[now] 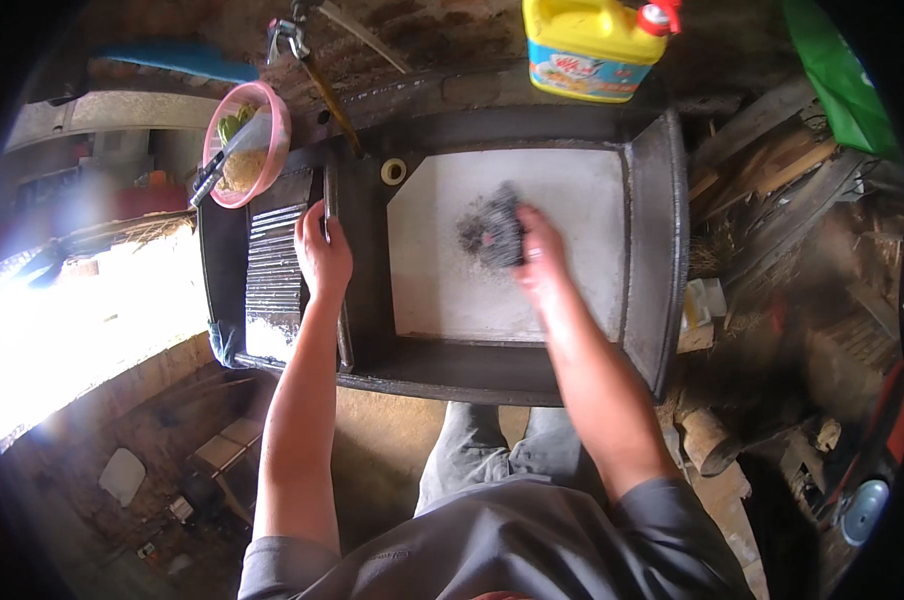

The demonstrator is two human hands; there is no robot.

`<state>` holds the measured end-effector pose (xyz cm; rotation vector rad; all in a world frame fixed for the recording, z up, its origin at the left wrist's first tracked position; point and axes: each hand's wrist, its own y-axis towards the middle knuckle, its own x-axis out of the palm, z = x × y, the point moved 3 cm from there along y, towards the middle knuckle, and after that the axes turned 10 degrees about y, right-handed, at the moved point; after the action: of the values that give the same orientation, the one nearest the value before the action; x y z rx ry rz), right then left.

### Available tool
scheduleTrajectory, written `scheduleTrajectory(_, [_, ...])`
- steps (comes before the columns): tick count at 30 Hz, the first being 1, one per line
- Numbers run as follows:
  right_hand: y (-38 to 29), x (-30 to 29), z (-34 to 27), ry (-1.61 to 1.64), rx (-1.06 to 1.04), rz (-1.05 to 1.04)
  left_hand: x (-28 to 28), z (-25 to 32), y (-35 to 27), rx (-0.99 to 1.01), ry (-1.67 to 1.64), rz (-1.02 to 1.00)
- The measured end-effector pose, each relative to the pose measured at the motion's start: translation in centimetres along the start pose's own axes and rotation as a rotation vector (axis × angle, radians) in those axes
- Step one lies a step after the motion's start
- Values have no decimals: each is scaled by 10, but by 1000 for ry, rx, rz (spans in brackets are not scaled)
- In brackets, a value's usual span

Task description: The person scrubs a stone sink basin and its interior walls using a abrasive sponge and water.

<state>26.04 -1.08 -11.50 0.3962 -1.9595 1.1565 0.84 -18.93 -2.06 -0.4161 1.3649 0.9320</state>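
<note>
A dark sink (pixel 512 373) with a basin and a ribbed washboard (pixel 275 259) stands before me. My left hand (pixel 323 251) straddles the raised divider (pixel 330 176) between them, fingers on one side and thumb on the other. In the basin, my right hand (pixel 543 251) grips a dark grey cloth-like wad (pixel 506 229), blurred by motion; its exact kind is unclear. Beneath it lies a pale flat bottom surface (pixel 452 300) with a cut upper-left corner. Dark speckles (pixel 473 229) spread over that surface just left of the wad. A pale ring (pixel 393 172) sits by the cut corner.
A pink plastic basket (pixel 278 161) holding green and tan items stands at the upper left. Behind the sink are a metal tap (pixel 290 37) and a yellow jug (pixel 594 41) with a red cap. Wood pieces (pixel 782 191) lie at right, below a green bag (pixel 846 82).
</note>
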Motion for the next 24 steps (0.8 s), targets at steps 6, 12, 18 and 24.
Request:
scheduleTrajectory(6, [55,12,208,-442,-90,336,79,-63,-18,-218,-28,-453])
scheduleTrajectory(12, [44,68,294,-934,-473,273,72,-105,-36,-313,-99,-432])
scheduleTrajectory(18, [201,118,203,-885,-742,341,86,-71,-27,-180,-142,-378])
scheduleTrajectory(24, [103,69,272,-1036,-646,145,80,-98,-31,-289,-226,-451])
